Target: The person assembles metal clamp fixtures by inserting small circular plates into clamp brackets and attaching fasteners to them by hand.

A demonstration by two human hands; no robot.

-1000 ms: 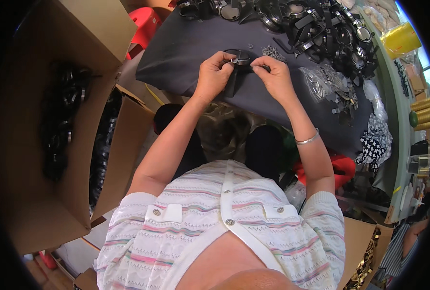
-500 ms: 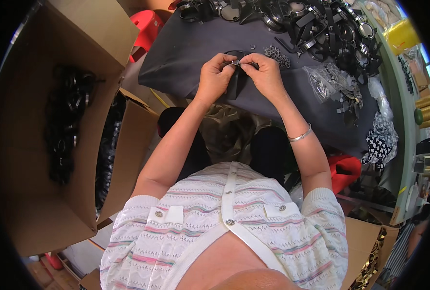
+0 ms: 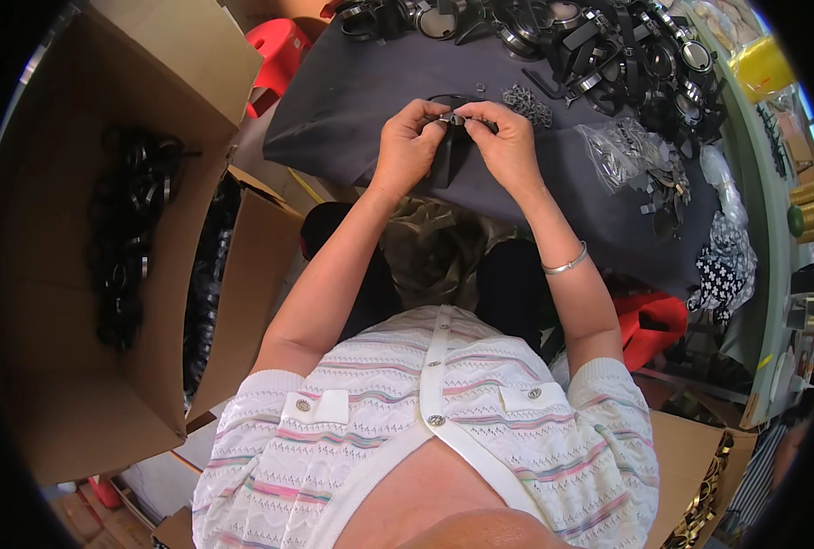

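Note:
Close together at the near edge of a table, both my hands work on a black strap (image 3: pixel 441 167), whose end hangs down over the edge. Thumb and forefinger of my left hand (image 3: pixel 409 142) are pinched on it by a small silvery metal piece (image 3: pixel 455 119). On the other side of that piece, my right hand (image 3: pixel 508 142) pinches too, its fingertips against the metal. The fingers partly cover the strap and piece, so how they join is hidden. Just right of my hands lies a heap of small metal loops (image 3: pixel 526 105).
Black straps with round metal buckles (image 3: pixel 599 55) are piled along the table's far side. A clear plastic bag (image 3: pixel 617 146) with metal parts lies at right. Cardboard boxes (image 3: pixel 242 302) holding black coils stand at left. Beyond them is a red stool (image 3: pixel 279 50).
My right hand has shifted very slightly, and the metal piece between my fingers shows more plainly. Both hands keep their pinch at the same place.

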